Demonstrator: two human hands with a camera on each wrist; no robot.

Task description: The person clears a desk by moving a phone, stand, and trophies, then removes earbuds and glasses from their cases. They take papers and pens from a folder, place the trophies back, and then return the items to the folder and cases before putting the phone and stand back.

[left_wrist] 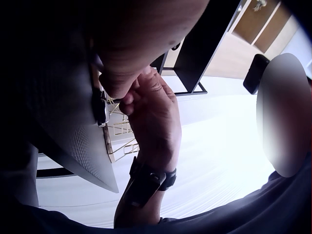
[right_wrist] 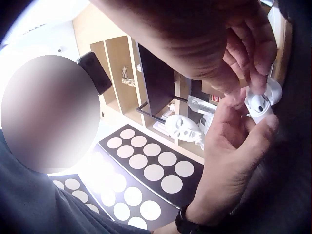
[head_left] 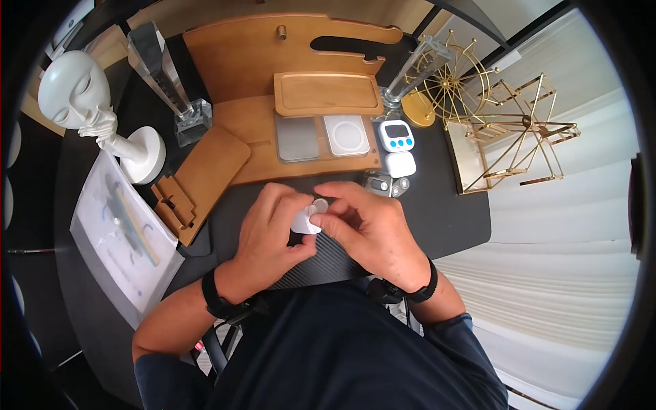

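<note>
A small white earbud case (right_wrist: pixel 262 115) with its lid raised sits between both hands, close over the desk's front part. My left hand (head_left: pixel 273 222) grips the case from the side, fingers and thumb curled round its body. In the right wrist view a white earbud (right_wrist: pixel 261 103) with a dark spot shows in the case mouth. My right hand (head_left: pixel 372 232) reaches in from the other side, and its fingertips pinch at the earbud. In the left wrist view the hands hide the case.
Behind the hands stands a wooden organizer (head_left: pixel 246 68) with a grey square (head_left: pixel 297 139) and a white ringed pad (head_left: pixel 347 135). A timer (head_left: pixel 396 135) and white box (head_left: pixel 401 164) lie right. Gold wheels (head_left: pixel 529 123), crystal trophies (head_left: pixel 160 75), a mask sculpture (head_left: pixel 75 89) and plastic pouch (head_left: pixel 123 232) surround.
</note>
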